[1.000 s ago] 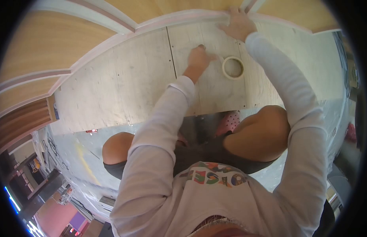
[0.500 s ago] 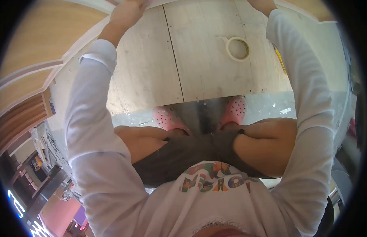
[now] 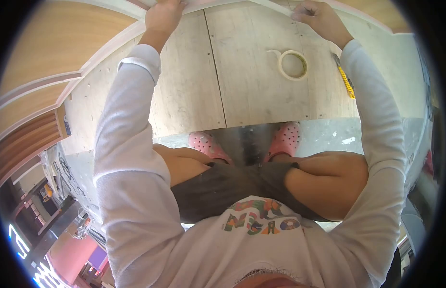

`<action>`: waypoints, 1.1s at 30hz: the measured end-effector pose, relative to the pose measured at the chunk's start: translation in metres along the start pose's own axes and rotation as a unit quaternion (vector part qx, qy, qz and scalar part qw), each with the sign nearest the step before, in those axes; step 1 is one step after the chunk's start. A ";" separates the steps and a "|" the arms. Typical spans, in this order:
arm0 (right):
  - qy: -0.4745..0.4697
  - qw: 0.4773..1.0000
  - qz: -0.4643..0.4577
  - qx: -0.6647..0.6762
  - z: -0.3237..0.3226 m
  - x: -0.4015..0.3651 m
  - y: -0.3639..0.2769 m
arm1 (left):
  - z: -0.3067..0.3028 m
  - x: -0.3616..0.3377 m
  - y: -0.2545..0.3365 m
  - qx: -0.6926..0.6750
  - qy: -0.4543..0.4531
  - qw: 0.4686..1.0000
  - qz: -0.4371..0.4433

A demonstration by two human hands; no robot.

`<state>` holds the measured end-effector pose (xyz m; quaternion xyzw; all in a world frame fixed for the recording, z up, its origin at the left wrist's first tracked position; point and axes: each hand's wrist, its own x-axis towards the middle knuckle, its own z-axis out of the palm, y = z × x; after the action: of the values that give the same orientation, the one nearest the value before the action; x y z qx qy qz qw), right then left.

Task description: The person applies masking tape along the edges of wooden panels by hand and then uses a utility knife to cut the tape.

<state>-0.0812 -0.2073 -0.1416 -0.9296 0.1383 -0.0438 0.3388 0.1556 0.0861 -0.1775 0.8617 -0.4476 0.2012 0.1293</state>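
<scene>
My left hand (image 3: pixel 164 17) is at the top, its fingers closed along the pale edge strip of the panel frame; what they hold is too hidden to name. At the upper right, my right hand (image 3: pixel 319 18) pinches the end of a thin strip of pale tape (image 3: pixel 271 6), which slants up to the frame edge between the hands. Below it a roll of masking tape (image 3: pixel 305 66) lies on the wooden board (image 3: pixel 184 86) with a short loose end. A yellow utility knife (image 3: pixel 346 79) rests beside my right sleeve.
Wooden panels with pale frames (image 3: pixel 64 43) curve along the left side and top. Pink clogs (image 3: pixel 286 139) stand at the board's near edge on the grey floor. Lit signs and a pink surface (image 3: pixel 72 249) show at the lower left.
My right hand has come down and left into view with the tape strip. My left hand is slightly lower and further right. More of the knife shows.
</scene>
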 end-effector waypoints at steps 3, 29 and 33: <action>0.011 1.000 -0.011 0.000 -0.001 -0.001 0.009 | -0.002 -0.002 0.001 0.021 -0.011 1.000 -0.009; 0.262 0.932 -0.007 -0.250 0.041 0.071 0.073 | -0.004 0.002 0.006 0.008 -0.019 0.999 -0.031; 0.239 0.926 -0.067 -0.283 0.034 0.072 0.072 | -0.005 0.002 0.010 -0.006 -0.008 0.999 -0.040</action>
<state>-0.0228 -0.2596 -0.2146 -0.9558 0.1592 -0.2466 0.0144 0.1474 0.0811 -0.1717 0.8795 -0.4151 0.1868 0.1387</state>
